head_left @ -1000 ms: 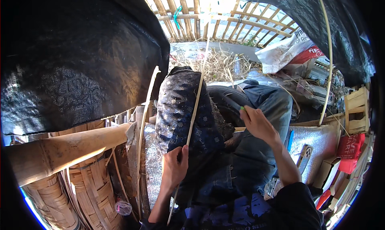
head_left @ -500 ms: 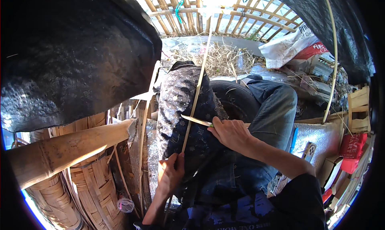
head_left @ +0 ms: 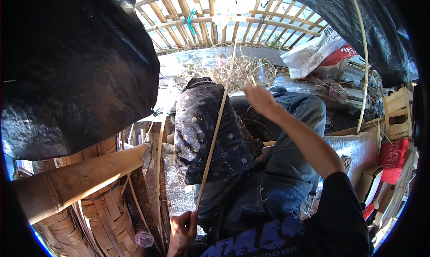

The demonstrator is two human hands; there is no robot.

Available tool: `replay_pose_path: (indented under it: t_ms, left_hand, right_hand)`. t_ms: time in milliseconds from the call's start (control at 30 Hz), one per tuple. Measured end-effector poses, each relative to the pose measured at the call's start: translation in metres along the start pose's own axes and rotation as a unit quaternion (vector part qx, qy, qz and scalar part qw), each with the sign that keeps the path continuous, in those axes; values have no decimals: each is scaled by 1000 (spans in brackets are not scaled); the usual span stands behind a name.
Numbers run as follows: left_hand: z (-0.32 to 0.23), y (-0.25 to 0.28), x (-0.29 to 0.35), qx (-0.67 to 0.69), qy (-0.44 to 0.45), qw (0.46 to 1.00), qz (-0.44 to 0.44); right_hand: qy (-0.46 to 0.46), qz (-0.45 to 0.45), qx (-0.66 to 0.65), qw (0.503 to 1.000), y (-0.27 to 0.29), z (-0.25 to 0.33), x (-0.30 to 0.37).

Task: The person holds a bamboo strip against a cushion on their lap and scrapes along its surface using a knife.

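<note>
Left hand [head_left: 182,230] low, fingers pinching pale strip [head_left: 214,140]. Right hand [head_left: 260,99] outstretched, far forward; cannot tell fingers' state.

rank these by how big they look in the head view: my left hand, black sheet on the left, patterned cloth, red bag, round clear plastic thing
1. Black sheet
2. Patterned cloth
3. Red bag and left hand, too alike to rank
4. Round clear plastic thing

The person [head_left: 309,142] before me wears a dark short-sleeved shirt [head_left: 342,207] with blue-violet print [head_left: 255,241] across the front, faded blue jeans [head_left: 291,163], and has bare hands [head_left: 182,231].
</note>
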State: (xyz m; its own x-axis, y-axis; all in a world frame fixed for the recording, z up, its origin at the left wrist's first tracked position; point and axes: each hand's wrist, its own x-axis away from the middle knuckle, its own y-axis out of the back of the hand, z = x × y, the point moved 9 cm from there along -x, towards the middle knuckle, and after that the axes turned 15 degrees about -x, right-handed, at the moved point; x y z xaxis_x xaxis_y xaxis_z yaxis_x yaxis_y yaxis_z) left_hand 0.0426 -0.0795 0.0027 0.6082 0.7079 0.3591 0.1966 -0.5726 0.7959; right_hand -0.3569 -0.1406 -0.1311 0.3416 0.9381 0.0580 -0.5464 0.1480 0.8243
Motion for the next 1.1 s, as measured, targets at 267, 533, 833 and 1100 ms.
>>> replay_pose_path:
  t_ms: [267,533,833,1100]
  left_hand:
    - [21,-19,-15,123,78,987,75]
    - [14,-15,-13,60,60,995,61]
    - [14,-29,4,-44,-54,997,32]
    - [28,-30,-1,-79,-58,994,56]
  right_hand:
    - [114,34,-138,983,9,105,68]
    - [-9,-88,4,996,13,17,29]
    - [-175,-135,-585,781,18,4,-2]
    - [-148,-101,-810,558,19,6,3]
